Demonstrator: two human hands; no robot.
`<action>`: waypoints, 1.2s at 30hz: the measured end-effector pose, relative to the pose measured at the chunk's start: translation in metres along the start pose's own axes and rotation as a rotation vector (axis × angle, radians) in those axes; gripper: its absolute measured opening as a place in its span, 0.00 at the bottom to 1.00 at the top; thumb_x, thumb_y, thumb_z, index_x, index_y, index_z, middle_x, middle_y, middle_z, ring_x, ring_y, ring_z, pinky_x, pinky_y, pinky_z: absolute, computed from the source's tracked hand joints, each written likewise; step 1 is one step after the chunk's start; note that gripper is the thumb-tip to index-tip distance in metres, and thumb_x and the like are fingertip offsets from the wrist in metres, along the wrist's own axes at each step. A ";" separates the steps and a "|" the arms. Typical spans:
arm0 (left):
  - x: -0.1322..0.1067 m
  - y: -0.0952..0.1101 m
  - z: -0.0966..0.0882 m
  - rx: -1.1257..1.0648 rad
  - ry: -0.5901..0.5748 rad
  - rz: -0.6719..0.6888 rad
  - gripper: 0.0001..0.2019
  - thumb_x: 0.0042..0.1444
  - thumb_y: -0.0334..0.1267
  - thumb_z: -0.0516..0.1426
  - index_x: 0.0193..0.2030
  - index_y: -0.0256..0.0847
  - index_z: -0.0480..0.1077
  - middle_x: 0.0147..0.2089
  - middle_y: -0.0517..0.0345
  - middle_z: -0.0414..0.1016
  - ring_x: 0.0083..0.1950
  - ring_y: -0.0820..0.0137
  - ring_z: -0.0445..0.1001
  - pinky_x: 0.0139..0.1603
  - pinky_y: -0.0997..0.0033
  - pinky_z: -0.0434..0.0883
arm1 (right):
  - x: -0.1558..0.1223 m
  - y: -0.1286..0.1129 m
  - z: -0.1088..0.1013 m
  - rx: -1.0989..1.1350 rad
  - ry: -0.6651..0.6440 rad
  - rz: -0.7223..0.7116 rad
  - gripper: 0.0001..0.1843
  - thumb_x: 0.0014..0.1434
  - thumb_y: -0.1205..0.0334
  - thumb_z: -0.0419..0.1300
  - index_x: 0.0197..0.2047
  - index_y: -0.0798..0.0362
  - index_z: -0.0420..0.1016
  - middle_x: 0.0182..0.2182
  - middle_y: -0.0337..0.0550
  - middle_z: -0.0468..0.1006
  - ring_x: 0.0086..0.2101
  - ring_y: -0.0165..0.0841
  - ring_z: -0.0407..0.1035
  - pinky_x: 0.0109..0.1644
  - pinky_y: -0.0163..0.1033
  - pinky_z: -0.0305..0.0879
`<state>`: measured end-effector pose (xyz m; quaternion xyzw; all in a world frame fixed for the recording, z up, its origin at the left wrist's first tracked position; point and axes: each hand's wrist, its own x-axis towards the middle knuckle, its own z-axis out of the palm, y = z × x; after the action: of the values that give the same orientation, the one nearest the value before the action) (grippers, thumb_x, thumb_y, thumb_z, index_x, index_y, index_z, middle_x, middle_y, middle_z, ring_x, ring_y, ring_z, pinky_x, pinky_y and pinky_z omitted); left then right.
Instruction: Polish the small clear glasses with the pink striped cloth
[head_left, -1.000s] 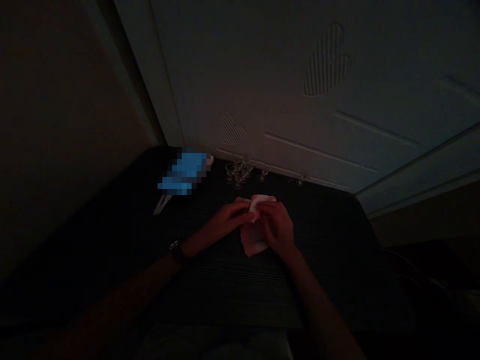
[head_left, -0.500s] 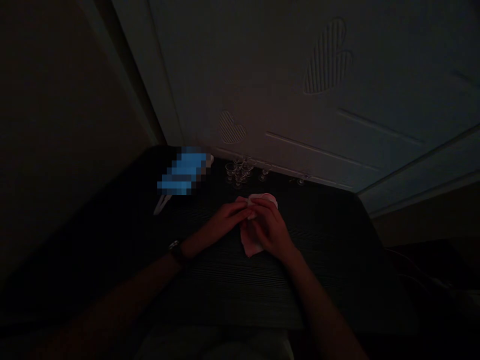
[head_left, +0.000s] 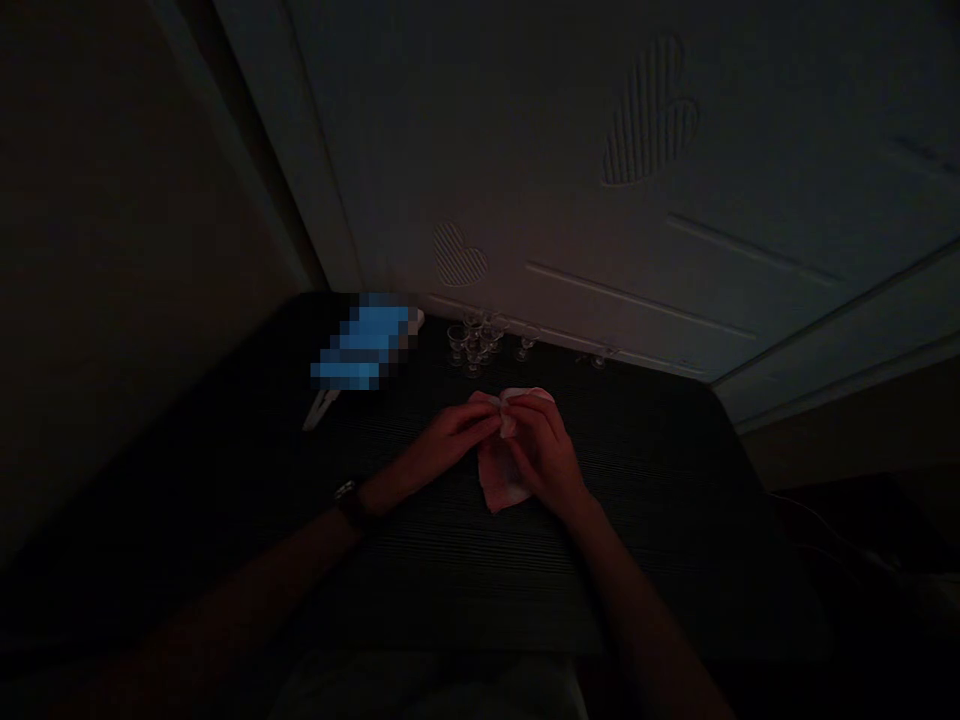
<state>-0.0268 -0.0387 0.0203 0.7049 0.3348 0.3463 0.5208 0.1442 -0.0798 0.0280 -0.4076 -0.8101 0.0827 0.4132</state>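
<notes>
A pink cloth (head_left: 498, 478) hangs spread between my two hands above the dark table, with a paler, bunched fold near the fingertips. My right hand (head_left: 544, 450) is closed on this cloth, its fingers curled over the upper part. From the left, my left hand (head_left: 457, 430) meets it with thumb and fingers pinched together at the pale fold. Whatever lies between the left fingertips is too dark and small to make out. Several small stemmed glasses (head_left: 472, 350) stand behind the hands.
The room is very dim. On the dark table (head_left: 450, 580), a blurred bright blue screen (head_left: 364, 345) on a pale stand (head_left: 321, 408) is at the left. Another stemmed glass (head_left: 527, 346) and a further one (head_left: 599, 358) stand along the pale wall panel (head_left: 570, 200).
Both hands stay together at the cloth. The right fingers have shifted slightly, and the pale fold shows a little more. The whole view has moved slightly.
</notes>
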 end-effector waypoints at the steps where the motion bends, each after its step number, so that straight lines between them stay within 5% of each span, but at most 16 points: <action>1: 0.000 0.000 0.000 0.003 0.000 0.001 0.12 0.56 0.42 0.51 0.40 0.39 0.72 0.41 0.57 0.73 0.44 0.68 0.70 0.47 0.69 0.65 | 0.000 0.001 0.000 0.001 0.005 -0.007 0.19 0.58 0.67 0.51 0.54 0.49 0.59 0.50 0.47 0.66 0.53 0.37 0.59 0.58 0.52 0.57; 23: 0.001 0.001 0.003 -0.162 -0.047 -0.037 0.11 0.51 0.41 0.57 0.39 0.37 0.71 0.41 0.55 0.72 0.44 0.67 0.70 0.46 0.67 0.67 | -0.003 0.003 0.002 -0.014 0.062 0.011 0.21 0.59 0.64 0.50 0.56 0.47 0.57 0.46 0.45 0.68 0.49 0.38 0.63 0.52 0.49 0.62; 36: -0.001 -0.002 0.004 -0.081 0.007 -0.014 0.13 0.54 0.41 0.54 0.44 0.38 0.70 0.45 0.55 0.73 0.46 0.68 0.70 0.48 0.67 0.66 | 0.000 -0.009 -0.001 0.036 -0.007 -0.021 0.25 0.56 0.66 0.51 0.57 0.48 0.54 0.50 0.48 0.64 0.51 0.39 0.59 0.54 0.52 0.59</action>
<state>-0.0243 -0.0413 0.0178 0.6798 0.3272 0.3582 0.5500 0.1394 -0.0853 0.0328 -0.3912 -0.8142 0.0942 0.4185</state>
